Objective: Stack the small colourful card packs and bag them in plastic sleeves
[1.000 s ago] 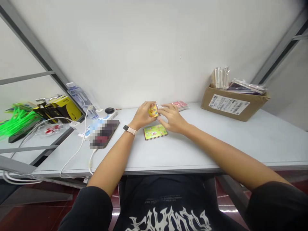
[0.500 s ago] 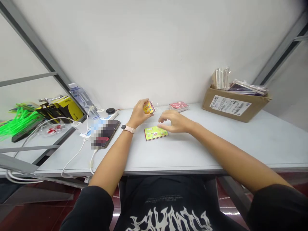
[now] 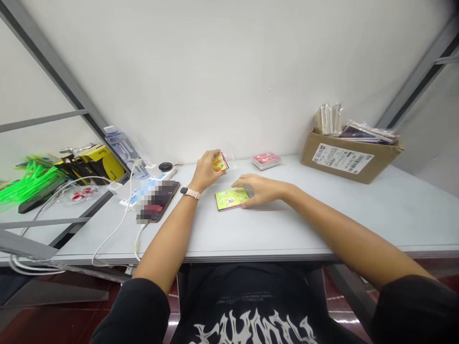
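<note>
My left hand (image 3: 207, 171), with a pink-banded wristband on its wrist, is closed around a small yellow printed packet (image 3: 219, 162) with red edges, held tilted above the table. A bit of clear plastic shows beside the packet. Flat on the table lies a small stack of yellow-green printed cards (image 3: 230, 198), perhaps booklets. My right hand (image 3: 258, 189) straddles the right end of this stack, thumb at the near edge and fingers at the far edge. Behind both hands, near the wall, rests a red-topped stack (image 3: 266, 159) in clear wrapping.
A cardboard box (image 3: 344, 155) of plastic-wrapped flat packs stands at the back right. On the left are a phone (image 3: 163, 200), a power strip (image 3: 161, 179) with white cables, a water bottle (image 3: 124, 148) and bright green strips (image 3: 28, 184).
My right hand has come down from above the yellow-green cards onto their right end, its thumb now at the near edge. My left hand still holds the yellow packet, hardly moved.
</note>
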Tool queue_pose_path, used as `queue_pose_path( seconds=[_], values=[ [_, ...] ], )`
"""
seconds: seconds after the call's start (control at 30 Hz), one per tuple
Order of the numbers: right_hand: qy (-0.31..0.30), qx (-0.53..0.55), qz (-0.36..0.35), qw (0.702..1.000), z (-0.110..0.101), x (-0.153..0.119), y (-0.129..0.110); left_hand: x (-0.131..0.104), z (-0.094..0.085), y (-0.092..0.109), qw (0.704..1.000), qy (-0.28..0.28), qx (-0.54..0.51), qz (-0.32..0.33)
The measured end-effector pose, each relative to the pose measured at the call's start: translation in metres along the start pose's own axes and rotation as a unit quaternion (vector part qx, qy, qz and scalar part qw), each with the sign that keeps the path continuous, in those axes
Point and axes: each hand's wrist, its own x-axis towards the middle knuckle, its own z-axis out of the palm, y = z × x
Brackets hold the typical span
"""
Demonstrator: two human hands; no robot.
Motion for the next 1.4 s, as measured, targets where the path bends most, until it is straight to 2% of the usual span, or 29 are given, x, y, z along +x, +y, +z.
queue_pose_path(
  seconds=[0.2, 0.37, 0.6, 0.7, 0.77, 0.87, 1.0, 1.17, 1.4],
  values=[
    [0.004, 0.017, -0.002, 1.0, 0.001, -0.001, 0.001, 0.0, 0.001, -0.001, 1.0, -0.014, 0.012, -0.006],
    [0.037, 0.08, -0.002, 0.996, -0.009, -0.002, 0.002, -0.001, 0.002, -0.005, 0.999, -0.013, 0.028, -0.017],
    [0.226, 0.134, 0.005, 0.965, -0.024, -0.004, 0.019, -0.001, 0.002, -0.009, 0.998, -0.034, 0.051, -0.035],
    [0.318, 0.08, 0.027, 0.944, -0.025, -0.005, 0.029, -0.001, 0.002, -0.009, 0.997, -0.043, 0.057, -0.042],
    [0.355, 0.014, 0.031, 0.934, -0.024, -0.006, 0.037, -0.002, 0.002, -0.009, 0.996, -0.049, 0.057, -0.04],
    [0.344, -0.041, 0.015, 0.938, -0.021, -0.006, 0.047, -0.002, 0.001, -0.008, 0.995, -0.06, 0.064, -0.038],
    [0.315, -0.044, -0.017, 0.948, -0.018, -0.006, 0.053, -0.003, 0.0, -0.004, 0.993, -0.072, 0.079, -0.042],
    [0.31, -0.045, -0.056, 0.948, -0.018, -0.004, 0.051, -0.003, -0.001, -0.002, 0.992, -0.08, 0.085, -0.042],
    [0.318, -0.037, -0.066, 0.945, -0.02, -0.005, 0.043, -0.003, -0.002, 0.0, 0.991, -0.086, 0.097, -0.046]
  ],
)
